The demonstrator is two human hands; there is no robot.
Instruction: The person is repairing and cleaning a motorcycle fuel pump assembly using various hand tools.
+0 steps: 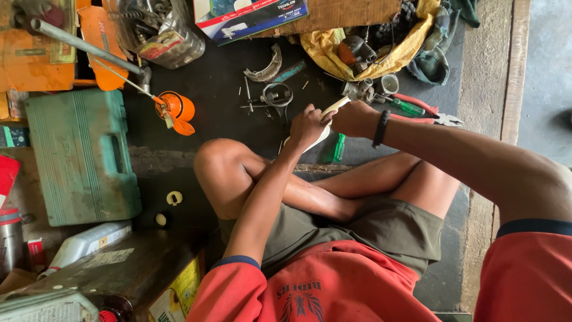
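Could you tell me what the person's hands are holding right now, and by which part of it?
Both hands grip one pale strip-like piece: left hand at its lower end, right hand nearer its upper end. What it is cannot be told.

I am sitting on a dark mat (220, 89) that is covering the floor, with a bare concrete strip (485, 77) running along its right edge and grey floor (548, 71) lying beyond; soft daylight is falling evenly across everything
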